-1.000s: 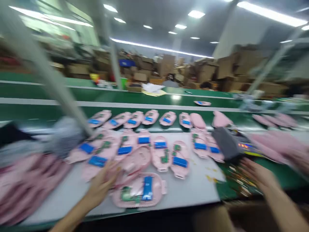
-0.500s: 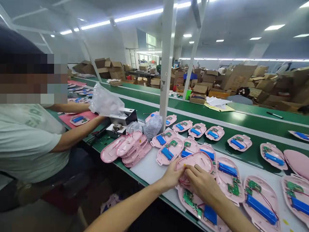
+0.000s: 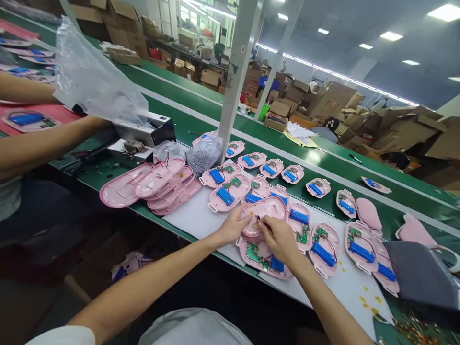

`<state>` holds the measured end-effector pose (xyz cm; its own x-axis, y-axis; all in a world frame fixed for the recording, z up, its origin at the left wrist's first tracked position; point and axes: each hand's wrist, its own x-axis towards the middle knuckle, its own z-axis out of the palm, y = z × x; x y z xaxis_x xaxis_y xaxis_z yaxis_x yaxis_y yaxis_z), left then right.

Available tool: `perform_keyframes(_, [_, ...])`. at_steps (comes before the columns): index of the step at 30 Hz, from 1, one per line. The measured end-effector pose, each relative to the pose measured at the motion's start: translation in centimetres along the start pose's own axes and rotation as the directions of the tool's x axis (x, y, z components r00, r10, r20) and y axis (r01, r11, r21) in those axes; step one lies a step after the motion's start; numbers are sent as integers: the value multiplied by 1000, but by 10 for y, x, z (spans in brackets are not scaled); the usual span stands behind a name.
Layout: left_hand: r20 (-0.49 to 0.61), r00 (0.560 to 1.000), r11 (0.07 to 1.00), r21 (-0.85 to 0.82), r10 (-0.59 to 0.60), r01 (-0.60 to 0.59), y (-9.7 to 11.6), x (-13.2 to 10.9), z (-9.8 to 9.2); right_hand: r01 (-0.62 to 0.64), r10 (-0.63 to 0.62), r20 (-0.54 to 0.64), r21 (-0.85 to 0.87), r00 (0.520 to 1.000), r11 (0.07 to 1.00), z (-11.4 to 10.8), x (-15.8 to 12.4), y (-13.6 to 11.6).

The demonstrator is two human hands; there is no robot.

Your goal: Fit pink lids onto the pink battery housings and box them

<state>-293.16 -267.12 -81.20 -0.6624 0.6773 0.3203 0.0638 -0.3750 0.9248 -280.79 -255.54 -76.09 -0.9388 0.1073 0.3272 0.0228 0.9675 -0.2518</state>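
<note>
My left hand (image 3: pixel 232 226) grips the near left edge of a pink plastic shell (image 3: pixel 271 208), tilted with its hollow inside facing me. The thumb lies over the rim. My right hand (image 3: pixel 282 238) is closed in a pinch inside this shell, beside small yellow patches. What its fingertips hold is too small to make out. Directly beneath lies another pink shell (image 3: pixel 244 247) with a green circuit board (image 3: pixel 253 251) and a blue battery pack (image 3: pixel 277 264). Similar filled shells crowd around both hands.
Stacked pink shells (image 3: pixel 161 179) lie left of my hands, near a bag of small grains (image 3: pixel 204 155) and a metal-and-black device (image 3: pixel 143 132). A co-worker's arms (image 3: pixel 53 146) reach in at the left. A white post (image 3: pixel 233 81) rises behind. A dark grey object (image 3: pixel 424 273) sits at the right.
My view has swung right and downward. The pink shell stays in my left hand, while my right fingers have shifted to a pinch inside it. More of the table's right side shows.
</note>
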Motion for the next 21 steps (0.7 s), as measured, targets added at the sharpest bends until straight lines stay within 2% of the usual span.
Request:
perform_keyframes(2, [-9, 1000, 1000, -24, -11, 11, -2, 0, -1, -22, 20, 19, 78, 1000, 997, 1, 0, -7])
perform_keyframes(5, [-12, 999, 996, -81, -46, 45, -3, 0, -1, -52, 50, 28, 79, 998, 996, 7, -1, -19])
perform_keyframes(10, [86, 994, 971, -219, -73, 91, 3, -7, -1, -117, 116, -50, -17, 992, 993, 19, -3, -28])
perform_keyframes(15, [151, 986, 952, -285, -69, 110, 10, -18, 0, -155, 133, -112, -221, 985, 963, 26, 1, -33])
perform_keyframes(18, [142, 989, 977, -204, -30, 59, 10, -21, 0, -298, 257, -185, -241, 948, 924, 25, 3, -30])
perform_keyframes(20, [114, 994, 992, -129, 4, 10, 9, -20, -3, -359, 314, -216, -218, 925, 907, 13, -3, -23])
perform_keyframes(21, [103, 994, 995, -94, 24, -14, 10, -19, -5, -353, 304, -236, -207, 923, 912, 4, -10, -19])
